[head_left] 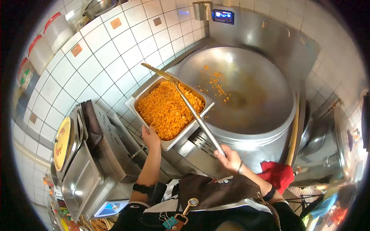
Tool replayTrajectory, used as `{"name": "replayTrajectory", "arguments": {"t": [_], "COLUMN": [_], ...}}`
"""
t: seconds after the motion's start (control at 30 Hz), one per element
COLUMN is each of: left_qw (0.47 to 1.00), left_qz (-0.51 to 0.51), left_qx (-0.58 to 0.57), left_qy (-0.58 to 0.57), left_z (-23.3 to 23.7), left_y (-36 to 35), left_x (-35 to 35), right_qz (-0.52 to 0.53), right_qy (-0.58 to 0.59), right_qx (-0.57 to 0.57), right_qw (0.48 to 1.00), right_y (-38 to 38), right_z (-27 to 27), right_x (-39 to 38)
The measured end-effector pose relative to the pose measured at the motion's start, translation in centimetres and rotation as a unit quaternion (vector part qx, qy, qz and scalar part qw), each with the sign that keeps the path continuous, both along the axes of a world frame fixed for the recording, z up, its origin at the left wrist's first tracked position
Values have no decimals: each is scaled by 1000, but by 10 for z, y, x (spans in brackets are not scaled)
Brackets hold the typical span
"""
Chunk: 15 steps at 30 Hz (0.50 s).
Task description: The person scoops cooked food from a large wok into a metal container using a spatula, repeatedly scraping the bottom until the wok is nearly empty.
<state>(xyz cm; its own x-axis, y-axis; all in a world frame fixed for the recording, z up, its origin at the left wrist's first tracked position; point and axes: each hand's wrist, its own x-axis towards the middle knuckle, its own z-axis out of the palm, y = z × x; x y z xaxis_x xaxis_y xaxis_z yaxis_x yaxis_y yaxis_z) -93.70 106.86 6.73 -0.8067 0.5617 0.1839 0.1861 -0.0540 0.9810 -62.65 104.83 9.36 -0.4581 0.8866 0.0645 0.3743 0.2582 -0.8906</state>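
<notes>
My left hand [151,138] is closed on the near left side of a rectangular steel food pan [168,145]. The pan is filled with small orange pieces of food [165,111]. My right hand [230,158] grips the handle of a long-handled wok spatula [201,124]. Its head, coated with orange food and seen nearly edge-on, lies over the far side of the pan. Right of the pan is a large steel wok [262,100], with scattered orange bits on its inner wall and an oily film at the bottom. My left fingertips are partly hidden.
Stacked steel pans and trays [86,181] stand at the left, with a yellow plate [62,143]. A wooden handle [293,134] runs down the wok's right side. Near my right forearm is a red cloth [276,175]. A small display [223,16] and a steel cup [202,10] are behind.
</notes>
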Motion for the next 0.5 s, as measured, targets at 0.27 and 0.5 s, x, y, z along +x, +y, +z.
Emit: {"name": "replayTrajectory", "arguments": {"t": [0.27,0.5], "left_qw": [1000,997], "left_qz": [-18,-52], "left_qx": [20,48], "left_qy": [8,-10], "left_z": [-4,-3], "left_y": [0,-1], "left_x": [-5,-4], "right_qz": [9,15], "right_qy": [6,-16], "right_qx": [-44,-44], "right_qw": [999,999], "right_y": [1,-1], "right_z": [0,-12], "right_x": [1,5]}}
